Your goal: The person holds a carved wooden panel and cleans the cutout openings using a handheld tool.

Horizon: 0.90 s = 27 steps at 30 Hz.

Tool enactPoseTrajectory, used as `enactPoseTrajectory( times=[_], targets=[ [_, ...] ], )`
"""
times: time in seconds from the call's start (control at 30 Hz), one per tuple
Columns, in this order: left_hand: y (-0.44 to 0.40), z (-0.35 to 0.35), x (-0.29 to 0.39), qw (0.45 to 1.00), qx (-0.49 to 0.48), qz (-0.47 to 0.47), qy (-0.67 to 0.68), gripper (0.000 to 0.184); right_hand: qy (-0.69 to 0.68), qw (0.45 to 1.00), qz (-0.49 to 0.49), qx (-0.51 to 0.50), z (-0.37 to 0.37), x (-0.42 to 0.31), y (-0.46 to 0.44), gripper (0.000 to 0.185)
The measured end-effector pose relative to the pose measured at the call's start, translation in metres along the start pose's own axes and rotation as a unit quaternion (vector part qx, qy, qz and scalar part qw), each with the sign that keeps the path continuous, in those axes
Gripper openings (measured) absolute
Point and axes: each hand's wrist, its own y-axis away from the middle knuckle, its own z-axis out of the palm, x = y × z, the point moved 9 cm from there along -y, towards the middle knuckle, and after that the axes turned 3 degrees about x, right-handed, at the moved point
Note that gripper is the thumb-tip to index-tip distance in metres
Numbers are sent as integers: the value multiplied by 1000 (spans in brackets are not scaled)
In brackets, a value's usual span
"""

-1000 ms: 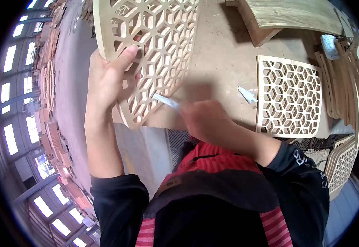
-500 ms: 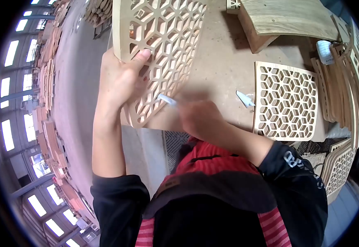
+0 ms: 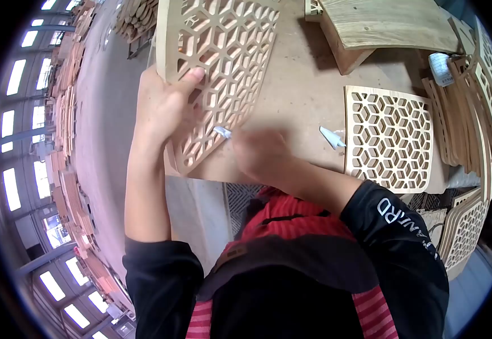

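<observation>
A light wooden panel (image 3: pixel 171 42) with a cut-out lattice of diamond shapes stands tilted at the left of the workbench. My left hand (image 3: pixel 170 101) grips its left edge, thumb on the front face. In front of the panel's lower part, my right hand (image 3: pixel 262 152) is closed and blurred by motion. A pale folded strip (image 3: pixel 222 132), possibly sandpaper, sticks out of its fingers; its tip meets the lower lattice openings. Another pale, pointed folded piece (image 3: pixel 331 137) lies on the bench, beside a second lattice panel (image 3: pixel 348 124) lying flat.
A curved wooden piece (image 3: pixel 390 25) stands at the back of the workbench (image 3: pixel 302 85). On the right are stacked curved boards (image 3: pixel 455 118), a whitish roll (image 3: pixel 441 69) and more lattice panels (image 3: pixel 465 231). Beyond the bench's left side lies the workshop floor (image 3: pixel 102 118).
My right hand has shifted slightly left, and less of the pale strip shows. My left hand keeps its hold on the panel. The whole view has shifted a little.
</observation>
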Motion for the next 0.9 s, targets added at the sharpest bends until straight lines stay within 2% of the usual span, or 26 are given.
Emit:
enactPoseTrajectory(
  times=[0.07,0.17,0.27,0.37,0.4,0.47,0.53,0.57,0.67,0.77,0.87,0.9],
  targets=[
    [-2,-5,-9,999,14,-33,2,22,10,998,39,-55,-3,2,-6,19],
    [-1,-12,-14,997,34,-62,16,21,-78,990,46,-110,-16,0,20,18],
    [2,-12,-16,996,36,-59,51,21,-82,990,72,-87,-29,0,28,20],
    [3,-5,-11,1000,19,-15,-5,23,-43,995,69,-53,-1,13,7,23],
    [2,-4,-6,999,2,11,-36,23,-29,995,68,-66,1,12,1,23],
    [3,-9,-6,999,32,8,-43,23,-2,993,73,-93,1,7,-5,23],
    [0,-17,-16,997,57,-29,-36,22,-63,986,98,-118,-10,8,10,21],
    [-1,-21,-20,997,57,-36,22,22,-96,981,110,-131,-12,7,17,19],
    [-5,-30,-32,994,52,-79,61,23,-98,986,92,-101,-22,3,17,17],
    [-14,-26,-32,994,18,-77,68,25,-23,993,40,-107,6,6,-7,18],
    [-22,-22,-21,998,4,-43,41,24,16,995,-98,25,-15,-21,-22,16],
    [-26,-20,-20,998,-1,-49,29,23,27,998,-46,-22,-9,-12,-21,15]
  ],
)
